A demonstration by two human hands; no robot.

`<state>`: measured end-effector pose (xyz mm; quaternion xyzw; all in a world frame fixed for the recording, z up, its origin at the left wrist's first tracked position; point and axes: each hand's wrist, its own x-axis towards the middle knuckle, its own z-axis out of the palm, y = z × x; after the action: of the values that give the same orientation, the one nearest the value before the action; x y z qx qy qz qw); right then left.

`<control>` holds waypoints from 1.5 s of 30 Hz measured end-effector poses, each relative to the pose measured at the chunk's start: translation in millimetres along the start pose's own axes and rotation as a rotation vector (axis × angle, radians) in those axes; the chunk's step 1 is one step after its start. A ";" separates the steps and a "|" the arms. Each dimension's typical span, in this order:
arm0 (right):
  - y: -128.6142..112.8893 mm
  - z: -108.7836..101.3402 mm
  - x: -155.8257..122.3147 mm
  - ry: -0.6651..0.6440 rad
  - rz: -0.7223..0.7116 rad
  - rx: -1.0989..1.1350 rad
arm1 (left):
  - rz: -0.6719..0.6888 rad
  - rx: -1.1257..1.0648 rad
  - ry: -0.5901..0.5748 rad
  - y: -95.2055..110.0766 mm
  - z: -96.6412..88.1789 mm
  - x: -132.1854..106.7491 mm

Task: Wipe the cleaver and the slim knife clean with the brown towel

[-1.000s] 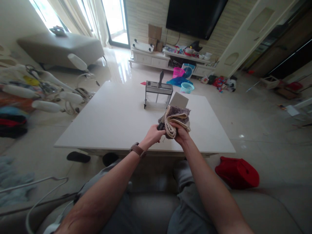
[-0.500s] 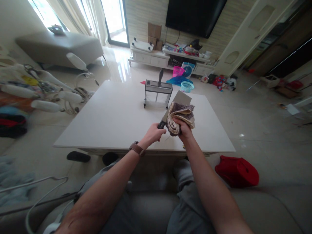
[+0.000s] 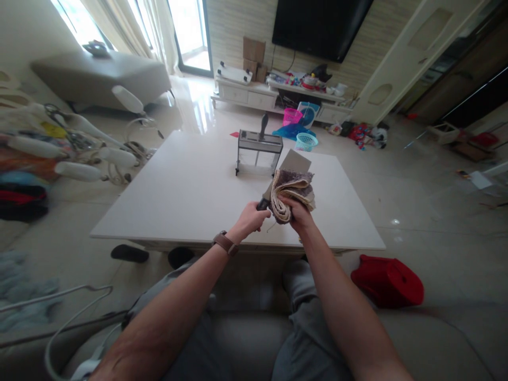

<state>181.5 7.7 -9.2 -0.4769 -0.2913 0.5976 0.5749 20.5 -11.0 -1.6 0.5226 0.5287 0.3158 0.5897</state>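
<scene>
My left hand (image 3: 253, 218) is closed round the black handle of a kitchen knife (image 3: 296, 161) with a broad grey blade. The blade points away and to the right over the table, its squarish far end showing past the cloth. In my right hand (image 3: 300, 216) is a folded towel (image 3: 294, 191), brown-grey outside and beige inside, pressed against the blade. The towel hides the blade's middle. Beyond my hands, a clear-sided knife block (image 3: 260, 144) with a dark top stands on the table, one black handle (image 3: 263, 126) sticking up from it.
Both hands are above a white table (image 3: 170, 196). A red object (image 3: 389, 280) sits on the floor at the right. Past the table's far edge are a light-blue basket (image 3: 307, 141), a pink basket (image 3: 292, 116) and a low TV cabinet (image 3: 248, 96). Chandelier-like lamp parts (image 3: 79, 153) lie at left.
The towel has slid slightly toward the knife's handle, down and to the left. My left hand keeps its hold, and the view has shifted a little.
</scene>
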 end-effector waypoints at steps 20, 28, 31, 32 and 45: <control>-9.8 1.9 -0.1 0.011 -0.039 0.090 | 0.038 0.026 -0.053 7.2 -14.8 0.9; -9.4 -6.6 10.8 0.097 -0.119 0.097 | 0.049 0.063 -0.090 11.0 -18.5 -1.4; -24.3 -22.0 15.8 0.181 -0.200 0.145 | 0.051 0.077 -0.096 11.9 -23.8 -2.6; -29.2 -27.1 16.6 0.210 -0.230 0.169 | 0.050 0.083 -0.096 12.0 -25.5 -3.3; -15.4 -12.3 9.8 0.154 -0.148 0.222 | 0.013 0.192 -0.129 3.9 -14.2 1.0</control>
<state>200.1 17.3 -2.4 -0.4320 -0.2126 0.5437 0.6874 8.0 -5.1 3.3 0.5991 0.5142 0.2333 0.5677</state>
